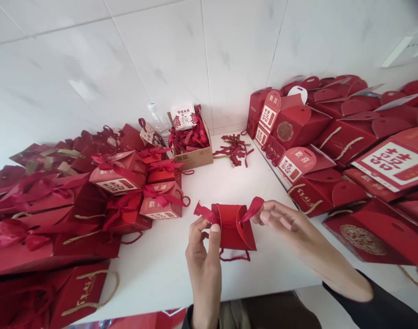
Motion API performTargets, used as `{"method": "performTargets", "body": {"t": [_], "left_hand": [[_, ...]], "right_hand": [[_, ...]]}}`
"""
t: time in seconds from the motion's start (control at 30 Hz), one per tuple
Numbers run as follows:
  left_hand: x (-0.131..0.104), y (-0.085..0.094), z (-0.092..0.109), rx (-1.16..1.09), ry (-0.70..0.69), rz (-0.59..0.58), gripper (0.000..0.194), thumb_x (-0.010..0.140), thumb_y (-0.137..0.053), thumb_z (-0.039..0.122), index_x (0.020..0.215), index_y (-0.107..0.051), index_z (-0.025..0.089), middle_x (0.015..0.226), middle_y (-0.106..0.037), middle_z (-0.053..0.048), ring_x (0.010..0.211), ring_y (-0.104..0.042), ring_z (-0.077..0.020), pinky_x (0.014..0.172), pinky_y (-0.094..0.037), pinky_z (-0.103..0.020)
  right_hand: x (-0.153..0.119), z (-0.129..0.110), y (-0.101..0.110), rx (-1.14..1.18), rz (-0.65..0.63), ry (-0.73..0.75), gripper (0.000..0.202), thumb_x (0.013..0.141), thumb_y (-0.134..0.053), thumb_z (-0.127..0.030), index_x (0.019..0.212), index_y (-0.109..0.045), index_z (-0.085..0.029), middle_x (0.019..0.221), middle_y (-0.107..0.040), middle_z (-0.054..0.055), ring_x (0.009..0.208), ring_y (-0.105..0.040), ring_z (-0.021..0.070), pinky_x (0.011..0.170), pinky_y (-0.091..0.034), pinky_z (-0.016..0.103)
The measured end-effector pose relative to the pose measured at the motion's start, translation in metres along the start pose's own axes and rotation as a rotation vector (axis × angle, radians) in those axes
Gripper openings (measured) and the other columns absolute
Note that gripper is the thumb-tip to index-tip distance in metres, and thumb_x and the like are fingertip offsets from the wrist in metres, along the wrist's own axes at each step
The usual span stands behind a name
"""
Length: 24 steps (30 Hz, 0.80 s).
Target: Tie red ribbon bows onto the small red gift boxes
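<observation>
A small red gift box (233, 228) stands on the white table in front of me, its rope handle hanging toward the near side. A red ribbon (253, 208) runs through the holes in its top flaps, with an end sticking out on each side. My left hand (205, 244) is closed at the box's left flap, thumb against the flap, beside the left ribbon end. At the right ribbon end, my right hand (280, 219) pinches the ribbon between thumb and fingers, a little away from the box.
Bow-tied red boxes (162, 200) crowd the left side. Untied red boxes (306, 173) are stacked on the right. Behind, a cardboard box (195, 158) holds ribbons and cards, beside a small pile of red ties (234, 150). A tiled wall rises at the back.
</observation>
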<state>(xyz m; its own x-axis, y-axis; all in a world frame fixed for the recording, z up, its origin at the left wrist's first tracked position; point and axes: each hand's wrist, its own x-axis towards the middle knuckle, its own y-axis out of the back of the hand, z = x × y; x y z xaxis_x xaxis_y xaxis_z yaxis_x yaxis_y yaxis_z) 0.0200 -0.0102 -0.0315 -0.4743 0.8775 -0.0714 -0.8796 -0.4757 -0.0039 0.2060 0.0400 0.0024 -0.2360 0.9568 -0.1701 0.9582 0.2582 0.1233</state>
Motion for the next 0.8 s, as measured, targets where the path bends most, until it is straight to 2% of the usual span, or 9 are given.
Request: {"method": "performTargets", "body": {"t": [0.13,0.2,0.3,0.4,0.5,0.57,0.63,0.8], "left_hand": [[0.0,0.001,0.003,-0.016,-0.021,-0.05,0.029,0.093,-0.072,0.053,0.098,-0.072,0.025,0.106,-0.072,-0.004,0.094,-0.063,-0.0209,0.086,-0.048,-0.032],[-0.003,0.001,0.005,-0.031,0.015,-0.049,0.028,0.093,-0.072,0.052,0.096,-0.072,0.024,0.104,-0.074,-0.004,0.096,-0.065,-0.0218,0.087,-0.049,-0.032],[-0.008,0.001,0.009,-0.045,0.063,0.002,0.027,0.093,-0.071,0.051,0.095,-0.069,0.024,0.1,-0.075,-0.004,0.1,-0.067,-0.0234,0.087,-0.051,-0.033],[-0.009,0.002,0.013,0.013,-0.073,-0.015,0.022,0.096,-0.07,0.047,0.096,-0.067,0.025,0.101,-0.073,-0.005,0.105,-0.066,-0.0244,0.089,-0.05,-0.034],[-0.005,0.001,0.015,0.066,-0.157,-0.101,0.02,0.099,-0.066,0.043,0.096,-0.065,0.024,0.094,-0.072,-0.005,0.097,-0.067,-0.0233,0.086,-0.051,-0.034],[0.0,-0.001,0.016,0.11,-0.128,-0.178,0.021,0.102,-0.062,0.044,0.097,-0.064,0.023,0.088,-0.072,-0.003,0.085,-0.067,-0.0213,0.08,-0.051,-0.034],[0.005,-0.002,0.016,0.166,-0.126,-0.245,0.02,0.102,-0.06,0.041,0.098,-0.067,0.023,0.087,-0.072,-0.003,0.081,-0.066,-0.0206,0.077,-0.05,-0.033],[0.013,-0.003,0.021,0.266,-0.219,-0.351,0.015,0.097,-0.063,0.029,0.101,-0.076,0.023,0.095,-0.073,-0.006,0.091,-0.064,-0.0232,0.084,-0.048,-0.036]], "right_hand": [[-0.001,-0.003,-0.005,-0.018,-0.036,0.014,0.03,0.095,-0.068,-0.055,0.089,-0.064,-0.026,0.084,-0.064,-0.001,0.085,-0.063,0.0212,0.081,-0.05,0.032],[-0.004,-0.001,-0.006,-0.024,-0.082,0.012,0.028,0.097,-0.065,-0.052,0.09,-0.064,-0.025,0.087,-0.066,0.0,0.087,-0.064,0.022,0.08,-0.05,0.032],[-0.009,0.004,-0.005,-0.072,-0.12,0.03,0.028,0.102,-0.058,-0.05,0.089,-0.06,-0.025,0.084,-0.06,-0.001,0.081,-0.058,0.0207,0.074,-0.046,0.032],[-0.013,0.005,-0.005,-0.11,-0.146,0.023,0.028,0.104,-0.055,-0.05,0.091,-0.058,-0.026,0.085,-0.055,-0.002,0.073,-0.049,0.0175,0.064,-0.04,0.03],[-0.014,0.001,-0.006,-0.125,-0.153,0.016,0.027,0.104,-0.055,-0.051,0.092,-0.058,-0.027,0.086,-0.055,-0.003,0.065,-0.041,0.0152,0.056,-0.034,0.029],[-0.012,-0.004,-0.007,-0.143,-0.14,0.051,0.026,0.105,-0.055,-0.05,0.094,-0.061,-0.027,0.086,-0.056,-0.003,0.068,-0.043,0.0158,0.057,-0.036,0.03],[-0.01,-0.009,-0.008,-0.165,-0.121,0.103,0.026,0.106,-0.054,-0.048,0.094,-0.062,-0.027,0.086,-0.058,-0.002,0.074,-0.049,0.0171,0.062,-0.039,0.03],[0.003,-0.023,-0.007,-0.199,-0.122,0.286,0.018,0.106,-0.056,-0.042,0.099,-0.063,-0.027,0.1,-0.066,0.0,0.092,-0.062,0.0182,0.082,-0.047,0.03]]}}
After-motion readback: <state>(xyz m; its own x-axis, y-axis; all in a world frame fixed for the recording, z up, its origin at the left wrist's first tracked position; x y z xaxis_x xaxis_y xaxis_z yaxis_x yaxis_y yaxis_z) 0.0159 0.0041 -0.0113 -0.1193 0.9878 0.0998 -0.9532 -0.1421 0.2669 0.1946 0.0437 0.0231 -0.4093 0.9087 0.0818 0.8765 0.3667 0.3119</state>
